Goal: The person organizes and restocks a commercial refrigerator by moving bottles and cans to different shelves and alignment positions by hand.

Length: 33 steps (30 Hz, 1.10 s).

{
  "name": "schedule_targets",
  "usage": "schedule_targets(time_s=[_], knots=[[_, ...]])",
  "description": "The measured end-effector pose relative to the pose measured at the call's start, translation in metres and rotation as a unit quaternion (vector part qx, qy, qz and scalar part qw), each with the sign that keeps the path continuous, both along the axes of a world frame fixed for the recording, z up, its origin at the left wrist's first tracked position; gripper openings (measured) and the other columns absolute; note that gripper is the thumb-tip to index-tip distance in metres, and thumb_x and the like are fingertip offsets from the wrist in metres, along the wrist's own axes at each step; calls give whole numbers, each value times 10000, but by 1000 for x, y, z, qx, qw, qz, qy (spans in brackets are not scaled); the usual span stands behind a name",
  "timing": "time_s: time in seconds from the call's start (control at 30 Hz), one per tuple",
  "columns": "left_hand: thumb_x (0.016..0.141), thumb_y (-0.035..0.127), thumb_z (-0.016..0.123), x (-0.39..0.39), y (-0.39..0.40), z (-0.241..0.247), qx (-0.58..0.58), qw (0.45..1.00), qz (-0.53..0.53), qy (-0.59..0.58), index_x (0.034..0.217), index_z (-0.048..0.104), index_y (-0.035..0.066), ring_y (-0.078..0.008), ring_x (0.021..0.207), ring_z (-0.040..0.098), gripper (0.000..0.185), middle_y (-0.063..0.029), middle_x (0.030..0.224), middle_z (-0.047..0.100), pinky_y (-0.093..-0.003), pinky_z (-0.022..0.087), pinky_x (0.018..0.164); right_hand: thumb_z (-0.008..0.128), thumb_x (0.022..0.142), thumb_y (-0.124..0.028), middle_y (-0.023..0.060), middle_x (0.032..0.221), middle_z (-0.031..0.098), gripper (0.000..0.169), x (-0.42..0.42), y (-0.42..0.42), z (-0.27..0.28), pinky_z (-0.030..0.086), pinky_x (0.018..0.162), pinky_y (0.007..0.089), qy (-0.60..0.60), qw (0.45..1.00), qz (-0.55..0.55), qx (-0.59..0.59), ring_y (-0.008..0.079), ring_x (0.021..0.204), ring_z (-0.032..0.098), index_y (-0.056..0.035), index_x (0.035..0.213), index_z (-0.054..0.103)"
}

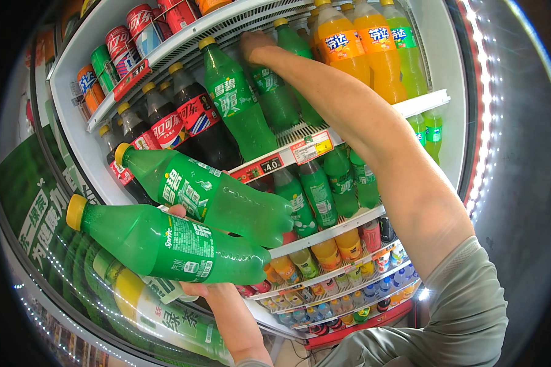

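My left hand (195, 288) holds two large green Sprite bottles with yellow caps, tilted in front of the open cooler. The nearer bottle (183, 243) lies over most of that hand; the other bottle (206, 192) is just behind it, with a fingertip showing between them. My right hand (258, 44) reaches to the upper bottle shelf. It is curled over the neck of a green Sprite bottle (272, 87), covering the cap; its fingertips are hidden. Green Sprite bottles stand on either side, one on the left (236, 101) and one on the right (298, 48), partly behind my forearm.
Cola bottles (195, 110) stand left on this shelf, orange Fanta bottles (342, 43) right. Cans (119, 46) line the shelf above. A price-tag rail (282, 160) edges the shelf. Smaller green bottles (319, 195) fill the shelf below. The cooler door (41, 229) is at left.
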<state>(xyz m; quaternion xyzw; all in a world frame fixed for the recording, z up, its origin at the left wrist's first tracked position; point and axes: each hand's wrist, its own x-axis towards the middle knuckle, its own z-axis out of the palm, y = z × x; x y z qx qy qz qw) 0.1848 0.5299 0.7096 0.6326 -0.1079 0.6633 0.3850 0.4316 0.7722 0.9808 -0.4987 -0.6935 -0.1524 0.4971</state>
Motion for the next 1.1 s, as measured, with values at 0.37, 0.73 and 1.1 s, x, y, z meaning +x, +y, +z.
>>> schedule_targets(time_s=[0.37, 0.73, 1.1], knots=[[507, 210, 996, 8, 11, 2, 3, 1000, -20, 2, 1466, 487, 15, -300, 1215, 623, 1103, -174, 1397, 568, -463, 550, 1018, 669, 841, -67, 268, 1104, 736, 250, 31, -111, -30, 598, 886, 469, -168, 981, -7, 97, 377, 1059, 732, 18, 1060, 754], [501, 222, 989, 52, 61, -6, 1, 996, -86, 9, 1480, 472, 17, -314, 1232, 611, 1126, -188, 1422, 543, -476, 549, 1025, 696, 922, -594, 212, 1124, 718, 736, 46, -189, -81, 618, 751, 401, -84, 949, 235, -193, 300, 963, 725, 90, 1184, 625], [494, 233, 983, 49, 83, 4, -40, 995, -90, 1, 1493, 456, 18, -328, 1250, 599, 1150, -202, 1448, 519, -488, 549, 1031, 742, 969, -362, 206, 1161, 714, 765, 40, -147, -120, 587, 756, 380, 27, 871, 303, -386, 275, 939, 716, 79, 1493, 403]])
